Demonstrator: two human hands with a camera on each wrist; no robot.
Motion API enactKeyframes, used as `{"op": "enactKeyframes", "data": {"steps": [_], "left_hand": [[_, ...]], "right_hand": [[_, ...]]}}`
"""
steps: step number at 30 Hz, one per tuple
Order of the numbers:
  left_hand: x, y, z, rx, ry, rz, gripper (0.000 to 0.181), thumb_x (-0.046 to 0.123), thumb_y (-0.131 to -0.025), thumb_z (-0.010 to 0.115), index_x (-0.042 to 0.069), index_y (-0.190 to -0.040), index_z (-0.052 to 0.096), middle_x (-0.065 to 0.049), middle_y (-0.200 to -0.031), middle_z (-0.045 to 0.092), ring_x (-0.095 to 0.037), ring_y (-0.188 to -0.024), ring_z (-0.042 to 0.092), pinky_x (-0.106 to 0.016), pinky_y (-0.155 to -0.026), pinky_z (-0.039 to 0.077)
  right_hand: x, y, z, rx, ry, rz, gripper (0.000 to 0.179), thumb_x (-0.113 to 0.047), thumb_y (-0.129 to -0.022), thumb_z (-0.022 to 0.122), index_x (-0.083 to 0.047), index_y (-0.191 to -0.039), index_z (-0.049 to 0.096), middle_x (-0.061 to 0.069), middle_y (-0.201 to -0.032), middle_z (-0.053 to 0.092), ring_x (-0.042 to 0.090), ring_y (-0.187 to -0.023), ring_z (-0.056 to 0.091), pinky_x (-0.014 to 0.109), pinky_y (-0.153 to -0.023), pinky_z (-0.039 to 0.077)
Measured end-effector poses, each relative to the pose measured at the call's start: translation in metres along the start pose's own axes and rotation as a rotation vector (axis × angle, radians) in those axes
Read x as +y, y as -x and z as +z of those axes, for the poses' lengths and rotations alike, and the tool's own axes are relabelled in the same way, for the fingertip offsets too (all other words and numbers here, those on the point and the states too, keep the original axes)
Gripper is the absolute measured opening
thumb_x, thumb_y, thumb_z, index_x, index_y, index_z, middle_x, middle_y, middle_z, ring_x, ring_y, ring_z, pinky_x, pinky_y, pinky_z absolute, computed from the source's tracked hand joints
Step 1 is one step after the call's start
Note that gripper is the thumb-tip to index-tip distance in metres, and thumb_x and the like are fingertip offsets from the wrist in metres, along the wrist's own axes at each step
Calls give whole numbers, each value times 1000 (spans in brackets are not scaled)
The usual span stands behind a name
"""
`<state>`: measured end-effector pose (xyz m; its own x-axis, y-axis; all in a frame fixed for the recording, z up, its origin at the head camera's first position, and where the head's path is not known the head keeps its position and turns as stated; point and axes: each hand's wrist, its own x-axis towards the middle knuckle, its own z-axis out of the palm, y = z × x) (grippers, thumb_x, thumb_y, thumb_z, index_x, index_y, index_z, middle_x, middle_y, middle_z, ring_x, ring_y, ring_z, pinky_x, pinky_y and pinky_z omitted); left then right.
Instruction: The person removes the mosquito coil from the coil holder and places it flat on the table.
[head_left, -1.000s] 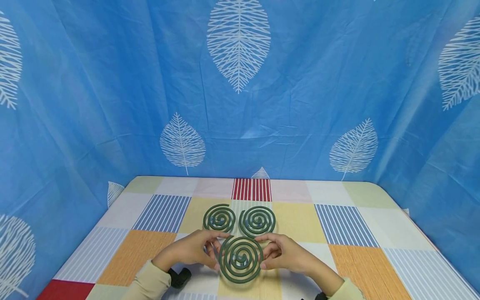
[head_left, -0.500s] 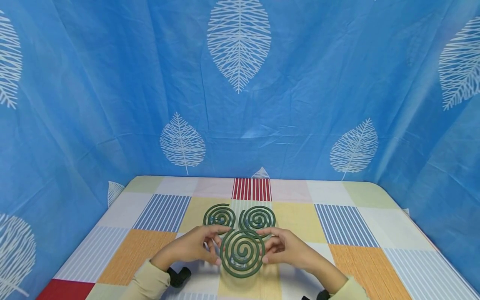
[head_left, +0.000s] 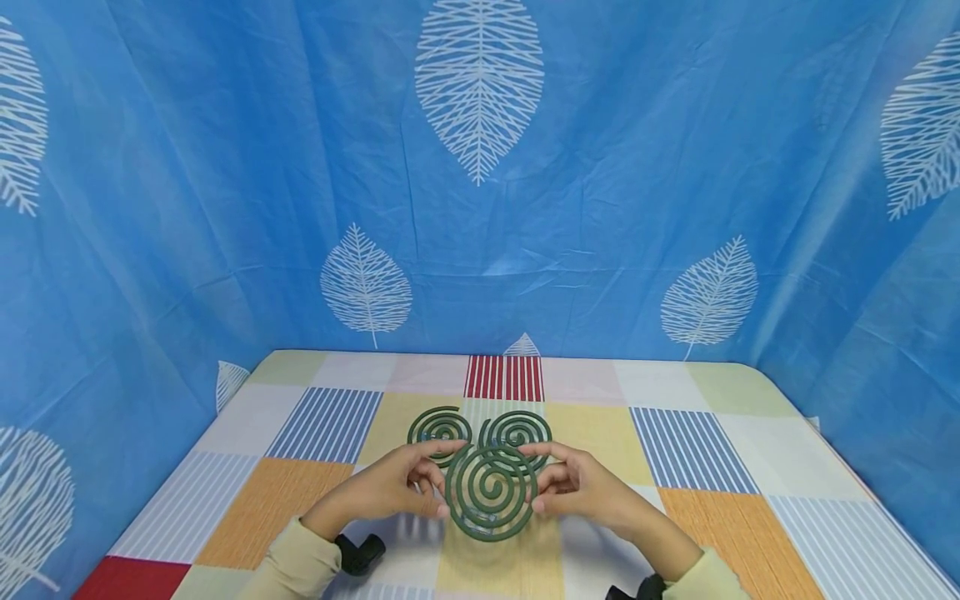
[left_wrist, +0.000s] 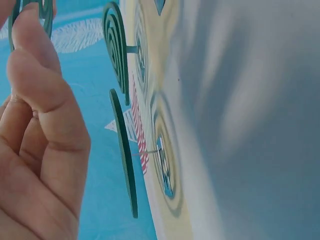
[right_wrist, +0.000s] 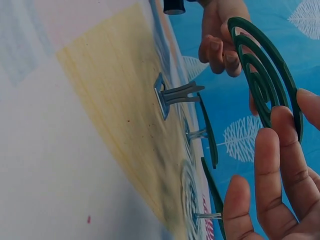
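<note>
Fingers [left_wrist: 37, 37] of the left hand [head_left: 393, 485], half bent, pinch the left edge of a green mosquito coil [head_left: 492, 487], with the thumb on the near part of that edge and the forefinger reaching to the far part. The right hand [head_left: 573, 492] mirrors it on the coil's right edge, thumb and forefinger spread around the rim and the other fingers loosely bent. Between the two hands the coil is held up off the table, its spiral facing the head camera.

Below this coil, and apart from it, stands a small metal stand [right_wrist: 162, 97] with bare prongs pointing up. Just beyond the coil, to its left, a second coil [left_wrist: 124, 155] sits raised on its own stand [left_wrist: 163, 167]; beyond it to the right is a third coil [left_wrist: 116, 52], likewise raised. Underneath it all lies a patchwork tablecloth [head_left: 258, 508]. Farthest beyond the held coil hangs a blue curtain [head_left: 592, 150] printed with white leaves.
</note>
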<state>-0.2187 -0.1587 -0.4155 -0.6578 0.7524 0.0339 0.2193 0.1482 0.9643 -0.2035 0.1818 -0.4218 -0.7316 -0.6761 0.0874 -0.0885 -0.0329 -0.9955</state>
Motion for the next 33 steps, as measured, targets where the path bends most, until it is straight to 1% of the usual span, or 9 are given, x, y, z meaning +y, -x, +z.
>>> {"op": "enactKeyframes", "data": {"steps": [4, 8, 12, 16, 24, 27, 33], "left_hand": [[-1, -2, 2, 7, 27, 12, 83, 6, -100, 77, -12, -165, 27, -3, -98, 72, -9, -76, 61, -29, -73, 53], [0, -5, 7, 38, 12, 28, 83, 6, -100, 76, -12, -165, 28, -3, -96, 72, -9, -76, 60, -28, -72, 52], [4, -5, 13, 77, -13, 15, 83, 5, -99, 77, -12, -165, 29, -4, -96, 71, -10, -76, 58, -27, -72, 51], [10, -7, 20, 115, -33, 4, 83, 6, -99, 78, -12, -164, 30, -4, -97, 72, -10, -75, 60, -27, -72, 52], [16, -13, 32, 165, -36, -6, 83, 7, -99, 80, -11, -164, 32, -5, -98, 73, -11, -75, 63, -27, -70, 52], [16, -16, 36, 180, -48, -12, 82, 8, -99, 79, -10, -164, 32, -5, -98, 74, -13, -76, 65, -28, -70, 52], [17, -22, 43, 224, -72, -35, 81, 11, -99, 80, -7, -164, 35, -4, -99, 75, -16, -79, 67, -28, -71, 53]], "right_hand": [[0, 1, -4, -8, -1, -3, 73, 1, -99, 74, 19, -156, 32, -1, -102, 78, 10, -88, 71, 24, -76, 56], [0, 2, -7, -9, 1, 7, 75, 1, -99, 74, 19, -157, 31, 3, -104, 78, 11, -89, 72, 25, -77, 56], [-3, 3, -12, 3, 21, 23, 77, 0, -98, 76, 18, -158, 31, 4, -105, 77, 12, -89, 72, 25, -77, 55], [-6, 5, -17, 9, 35, 27, 77, -1, -97, 76, 17, -159, 33, 3, -105, 75, 14, -93, 73, 26, -79, 56], [-8, 9, -30, -13, 47, -12, 80, 1, -93, 80, 16, -158, 35, 4, -104, 71, 14, -94, 70, 28, -83, 58], [-8, 10, -35, -11, 63, -27, 80, 1, -93, 81, 17, -157, 36, 3, -105, 72, 13, -95, 70, 28, -84, 58], [-10, 11, -43, -7, 92, -32, 78, 1, -95, 79, 19, -157, 35, 1, -105, 73, 13, -95, 70, 28, -83, 58]]}}
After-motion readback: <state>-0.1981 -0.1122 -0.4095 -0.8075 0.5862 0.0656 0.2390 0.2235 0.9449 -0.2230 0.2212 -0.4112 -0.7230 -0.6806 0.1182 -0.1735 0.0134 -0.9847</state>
